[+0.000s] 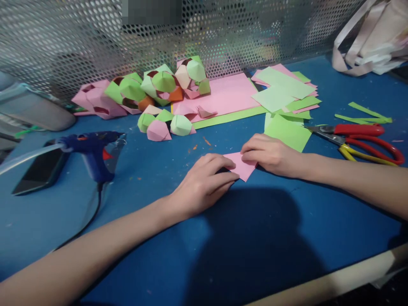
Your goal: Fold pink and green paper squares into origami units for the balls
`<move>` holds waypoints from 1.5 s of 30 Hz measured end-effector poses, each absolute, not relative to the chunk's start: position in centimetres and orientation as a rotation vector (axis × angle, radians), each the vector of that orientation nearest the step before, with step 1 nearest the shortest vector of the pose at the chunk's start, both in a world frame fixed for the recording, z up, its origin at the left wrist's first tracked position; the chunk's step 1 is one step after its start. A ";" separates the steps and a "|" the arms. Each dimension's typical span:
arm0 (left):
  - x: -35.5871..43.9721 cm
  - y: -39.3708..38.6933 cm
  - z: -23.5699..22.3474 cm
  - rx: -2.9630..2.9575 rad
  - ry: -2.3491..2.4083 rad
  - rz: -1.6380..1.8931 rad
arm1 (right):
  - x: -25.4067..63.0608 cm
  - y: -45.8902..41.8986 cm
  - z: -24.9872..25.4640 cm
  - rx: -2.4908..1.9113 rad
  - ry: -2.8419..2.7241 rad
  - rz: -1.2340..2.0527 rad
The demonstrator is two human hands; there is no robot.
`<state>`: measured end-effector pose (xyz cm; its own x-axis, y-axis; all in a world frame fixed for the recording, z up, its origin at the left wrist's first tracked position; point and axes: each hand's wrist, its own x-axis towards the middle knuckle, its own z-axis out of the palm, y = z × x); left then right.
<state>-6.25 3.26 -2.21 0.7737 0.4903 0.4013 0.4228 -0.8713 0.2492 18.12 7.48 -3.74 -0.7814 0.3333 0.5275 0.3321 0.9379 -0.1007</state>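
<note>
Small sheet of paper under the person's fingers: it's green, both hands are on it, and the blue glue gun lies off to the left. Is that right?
Not quite: the small sheet of paper is pink, as the head view shows. The left hand and right hand are both on it, and the blue glue gun lies off to the left.

Both side corners of the pink paper (245, 172) vanish under the left hand (204, 180) and right hand (274, 155), so any creases there are anyone's guess! Both forearms run out of frame. Down the left, the cord (100, 193) disappears behind the forearm, the glue gun (94, 157) covers the phone's (38, 174) far end, and the grey container (41, 110) is sliced by the edge. Top right, the pale ribbon (341, 55) bundle is cropped too. Beyond the mesh (229, 38), just blur! Those orange flecks (206, 141)? Too tiny to call.
</note>
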 end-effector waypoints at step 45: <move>-3.9 1.9 -0.6 2.962 0.771 0.259 | 18.8 6.1 -0.3 -1.026 -2.869 -0.468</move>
